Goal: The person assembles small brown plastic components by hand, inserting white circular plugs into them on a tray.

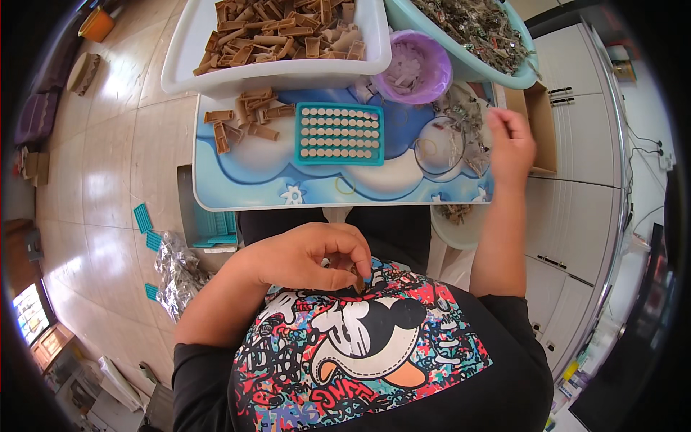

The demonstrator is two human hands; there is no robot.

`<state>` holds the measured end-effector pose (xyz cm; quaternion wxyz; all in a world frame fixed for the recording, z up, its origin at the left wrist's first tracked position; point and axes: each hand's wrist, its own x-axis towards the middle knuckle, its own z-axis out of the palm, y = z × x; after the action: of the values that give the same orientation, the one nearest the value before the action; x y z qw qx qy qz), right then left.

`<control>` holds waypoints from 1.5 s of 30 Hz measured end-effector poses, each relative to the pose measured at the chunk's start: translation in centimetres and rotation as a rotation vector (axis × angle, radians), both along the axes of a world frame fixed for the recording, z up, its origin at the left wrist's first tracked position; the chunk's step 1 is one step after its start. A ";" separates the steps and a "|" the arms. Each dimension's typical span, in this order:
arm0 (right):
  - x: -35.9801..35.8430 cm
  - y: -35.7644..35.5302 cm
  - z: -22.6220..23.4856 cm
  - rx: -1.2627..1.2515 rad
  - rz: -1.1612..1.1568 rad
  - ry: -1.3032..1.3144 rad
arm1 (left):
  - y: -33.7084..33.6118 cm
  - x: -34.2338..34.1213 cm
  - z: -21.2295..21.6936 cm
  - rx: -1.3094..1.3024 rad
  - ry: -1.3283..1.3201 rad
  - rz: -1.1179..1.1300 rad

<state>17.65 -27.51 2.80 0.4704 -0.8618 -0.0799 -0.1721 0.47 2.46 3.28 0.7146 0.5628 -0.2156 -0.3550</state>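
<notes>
My left hand (309,255) is drawn in against my chest, its fingertips pinched on a small brown piece (357,279) over the printed shirt. My right hand (509,140) hovers at the right edge of the small blue table (237,187), fingers curled, next to a heap of small metal parts (461,126); I cannot tell whether it holds anything. A teal tray (340,134) filled with rows of pale round discs lies in the middle of the table. Loose brown plastic pieces (241,122) lie left of the tray.
A white tub (273,72) of brown pieces, a purple bowl (417,68) of pale bits and a light blue basin (468,29) of metal parts crowd the far side. A cardboard box (540,122) and white cabinets stand right. Teal trays (144,219) and a plastic bag (176,270) lie on the floor.
</notes>
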 end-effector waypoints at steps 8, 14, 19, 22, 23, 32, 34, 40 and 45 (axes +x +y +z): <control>0.0 1.1 2.1 0.431 0.108 0.152 | -2.3 -0.5 -0.5 -0.181 0.374 0.035; 0.0 1.4 1.5 0.341 0.075 0.108 | -1.9 0.0 -1.6 -0.301 0.461 0.149; -0.2 1.8 0.4 0.455 0.111 0.281 | -1.8 0.1 -1.9 -0.300 0.506 0.286; -0.5 2.7 0.6 0.491 0.124 0.300 | -1.9 0.3 -1.7 -0.209 0.544 0.388; -0.6 2.8 0.3 0.491 0.123 0.300 | -2.0 0.4 -1.8 -0.218 0.591 0.438; -2.0 3.4 -2.0 -0.489 0.020 0.200 | -1.7 0.6 -2.5 -0.160 0.633 0.556; -1.5 4.1 -3.1 -0.575 0.039 0.061 | -1.9 0.6 -2.6 -0.152 0.619 0.553; 1.1 3.9 -4.5 -0.711 -0.017 0.008 | -2.1 0.7 -2.5 -0.102 0.589 0.552; 0.5 2.8 0.8 -0.519 -0.107 -0.097 | -1.7 0.2 -2.8 -0.086 0.597 0.581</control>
<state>18.12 -24.71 3.59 0.2197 -0.9473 -0.0983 -0.2116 0.72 0.74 0.49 0.8390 0.4422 0.1541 -0.2771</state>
